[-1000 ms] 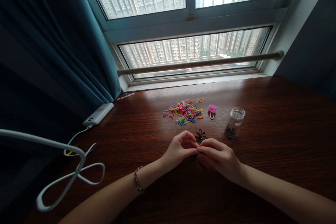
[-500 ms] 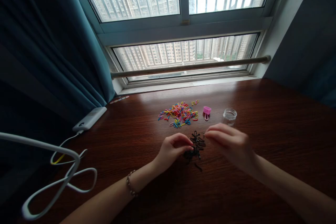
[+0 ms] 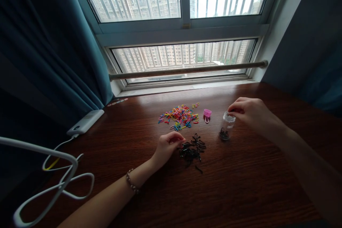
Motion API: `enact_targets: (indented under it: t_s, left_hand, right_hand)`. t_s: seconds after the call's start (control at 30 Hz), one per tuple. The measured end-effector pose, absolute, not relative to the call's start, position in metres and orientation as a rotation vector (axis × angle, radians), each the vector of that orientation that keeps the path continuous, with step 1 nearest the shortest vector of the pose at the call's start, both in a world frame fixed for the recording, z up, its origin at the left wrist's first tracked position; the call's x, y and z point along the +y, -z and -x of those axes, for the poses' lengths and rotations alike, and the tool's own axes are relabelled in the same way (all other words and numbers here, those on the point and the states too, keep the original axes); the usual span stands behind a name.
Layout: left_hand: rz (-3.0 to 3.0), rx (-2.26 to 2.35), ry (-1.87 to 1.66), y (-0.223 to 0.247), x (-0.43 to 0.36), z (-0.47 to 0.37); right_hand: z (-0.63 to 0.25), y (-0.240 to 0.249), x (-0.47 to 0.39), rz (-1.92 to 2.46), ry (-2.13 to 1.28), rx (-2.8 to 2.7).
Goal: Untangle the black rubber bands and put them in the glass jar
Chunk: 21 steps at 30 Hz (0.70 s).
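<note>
My right hand (image 3: 248,112) is closed in a pinch at the mouth of a small clear jar (image 3: 229,124). A bit of a black hair tie (image 3: 228,114) shows at its fingertips, by the jar's rim. Some black hair ties (image 3: 223,134) lie in the bottom of the upright jar. My left hand (image 3: 167,148) rests at the left edge of a loose pile of black hair ties (image 3: 191,151), thumb and forefinger pressed together. Whatever those fingers hold is too small to make out.
Behind the black pile lies a heap of small colourful hair ties (image 3: 183,114). A pink ring-shaped item (image 3: 207,114) with a loop sits between heap and jar. At the left are a white power bank (image 3: 87,121) and a thick white cable (image 3: 64,185). The window (image 3: 184,57) borders the brown tabletop (image 3: 240,185).
My right hand has moved from beside the black pile to the jar's mouth, right and away from me. My left hand has shifted slightly left, uncovering more of the pile.
</note>
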<state>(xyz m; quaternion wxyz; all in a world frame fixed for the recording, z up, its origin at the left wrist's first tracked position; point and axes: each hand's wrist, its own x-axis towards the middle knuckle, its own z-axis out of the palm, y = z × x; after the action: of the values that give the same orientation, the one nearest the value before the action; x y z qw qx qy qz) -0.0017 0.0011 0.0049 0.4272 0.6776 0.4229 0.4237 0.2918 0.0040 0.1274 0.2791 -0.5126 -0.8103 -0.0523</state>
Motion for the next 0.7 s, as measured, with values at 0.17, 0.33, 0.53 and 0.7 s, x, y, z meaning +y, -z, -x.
enact_targets:
  t_s: [0.17, 0.33, 0.53, 0.7]
  left_hand:
    - [-1.707, 1.05, -1.048, -0.005, 0.001, 0.002]
    - [-1.724, 1.043, -1.038, -0.004, 0.002, 0.002]
    - [-1.729, 1.056, -1.031, -0.002, 0.002, 0.003]
    - [-1.721, 1.063, -1.021, 0.001, 0.002, 0.003]
  right_hand:
    - [-0.292, -0.124, 0.01, 1.36, 0.145, -2.215]
    - [-0.293, -0.126, 0.007, 1.444, 0.043, -2.196]
    - [-0.291, -0.135, -0.001, 1.491, -0.018, -2.202]
    - [-0.291, -0.137, -0.003, 1.501, -0.034, -2.218]
